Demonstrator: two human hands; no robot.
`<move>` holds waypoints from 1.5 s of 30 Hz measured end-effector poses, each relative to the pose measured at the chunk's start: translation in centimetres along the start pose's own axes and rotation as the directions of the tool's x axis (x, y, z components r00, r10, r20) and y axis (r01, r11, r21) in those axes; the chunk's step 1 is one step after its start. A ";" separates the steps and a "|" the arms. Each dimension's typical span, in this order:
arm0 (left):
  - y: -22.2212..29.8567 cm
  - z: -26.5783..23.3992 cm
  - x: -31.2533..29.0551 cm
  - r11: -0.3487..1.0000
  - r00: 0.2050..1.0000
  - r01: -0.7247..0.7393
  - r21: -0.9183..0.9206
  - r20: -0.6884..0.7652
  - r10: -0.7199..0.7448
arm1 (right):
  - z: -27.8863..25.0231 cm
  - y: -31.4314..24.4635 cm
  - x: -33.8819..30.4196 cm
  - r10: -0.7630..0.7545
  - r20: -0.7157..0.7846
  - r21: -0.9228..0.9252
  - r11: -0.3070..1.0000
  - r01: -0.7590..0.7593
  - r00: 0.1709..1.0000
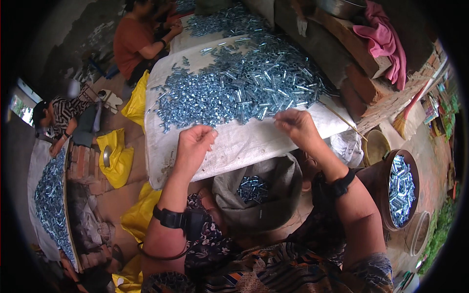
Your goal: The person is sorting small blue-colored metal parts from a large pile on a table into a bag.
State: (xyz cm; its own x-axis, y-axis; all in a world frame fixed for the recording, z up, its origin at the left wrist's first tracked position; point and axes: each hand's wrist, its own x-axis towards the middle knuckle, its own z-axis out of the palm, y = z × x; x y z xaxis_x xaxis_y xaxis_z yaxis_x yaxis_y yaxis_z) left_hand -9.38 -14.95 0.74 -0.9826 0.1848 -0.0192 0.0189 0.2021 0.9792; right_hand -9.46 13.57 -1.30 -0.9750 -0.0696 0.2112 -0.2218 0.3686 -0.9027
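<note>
A wide heap of small shiny blue-silver metal tubes and sleeves [220, 93] covers the far part of a table draped in white sheeting [239, 151]. Over the sheeting's near part, just short of the heap's left edge, my left hand [194, 149] has its fingers curled together in a pinch. My right hand [299, 128] is at the heap's near right edge, thumb and fingers also drawn together. Whatever either hand pinches is too small or hidden to make out. Below the table edge, between my knees, a grey sack [227, 195] stands open with metal tubes [252, 189] inside.
A brown bucket [383, 178] full of metal tubes stands at right, near a tan basket [376, 146]. A thin stick [344, 122] crosses the table's right corner. Yellow bags [117, 156] lie at left. Two people [134, 44] work at far left and left beside other heaps [51, 205].
</note>
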 end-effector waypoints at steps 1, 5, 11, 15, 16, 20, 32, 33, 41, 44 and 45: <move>-0.8 -0.7 0.4 0.999 0.995 0.000 0.034 -0.100 0.003 | 0.1 0.2 0.7 -0.006 0.015 0.012 1.000 0.005 1.000; -3.4 -1.1 2.0 0.869 0.975 0.005 0.496 -0.196 0.107 | 0.2 2.2 2.2 -0.225 -0.025 -0.507 0.842 0.182 0.974; -2.4 -0.6 2.5 0.517 0.990 -0.027 0.856 -0.048 0.131 | 1.5 1.6 2.6 -0.285 0.009 -0.660 0.719 0.220 0.959; -1.7 -0.1 2.4 0.568 0.997 0.011 0.823 -0.055 0.060 | 1.5 2.6 2.9 -0.363 0.056 -0.709 0.642 0.293 0.930; -1.7 0.0 2.4 0.560 0.997 0.022 0.828 -0.061 0.050 | 1.5 2.9 2.9 -0.389 0.078 -0.729 0.605 0.319 0.918; -2.0 0.3 2.4 0.513 0.991 -0.025 0.858 -0.045 0.124 | 1.5 2.7 2.8 -0.388 0.093 -0.751 0.577 0.320 0.917; -0.4 2.5 0.6 0.959 0.999 -0.013 0.282 -0.032 0.023 | 1.4 -0.6 -0.7 0.151 0.084 0.309 0.936 -0.170 0.985; -0.4 2.8 0.4 0.959 0.999 -0.012 0.282 -0.032 0.022 | 1.5 -1.7 -1.1 0.173 0.114 0.377 0.904 -0.204 0.978; 1.7 5.3 -1.4 0.953 0.995 0.013 -0.303 0.101 0.018 | 2.6 -2.4 -2.6 0.129 0.107 0.575 0.801 -0.167 0.986; 1.9 5.5 -1.6 0.944 0.994 0.014 -0.330 0.107 0.023 | 3.1 -2.7 -3.0 0.123 0.095 0.606 0.780 -0.156 0.988; 1.9 5.4 -1.7 0.940 0.995 0.011 -0.342 0.094 0.023 | 3.3 -2.9 -3.1 0.140 0.103 0.626 0.760 -0.173 0.985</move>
State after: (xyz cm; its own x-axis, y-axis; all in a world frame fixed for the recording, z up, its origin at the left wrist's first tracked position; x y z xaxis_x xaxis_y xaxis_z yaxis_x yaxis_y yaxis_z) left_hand -6.66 -9.64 1.55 -0.9602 0.2790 -0.0159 -0.0563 -0.1373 0.9889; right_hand -5.85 9.70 -0.56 -0.9928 -0.1119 0.0431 -0.0091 -0.2882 -0.9575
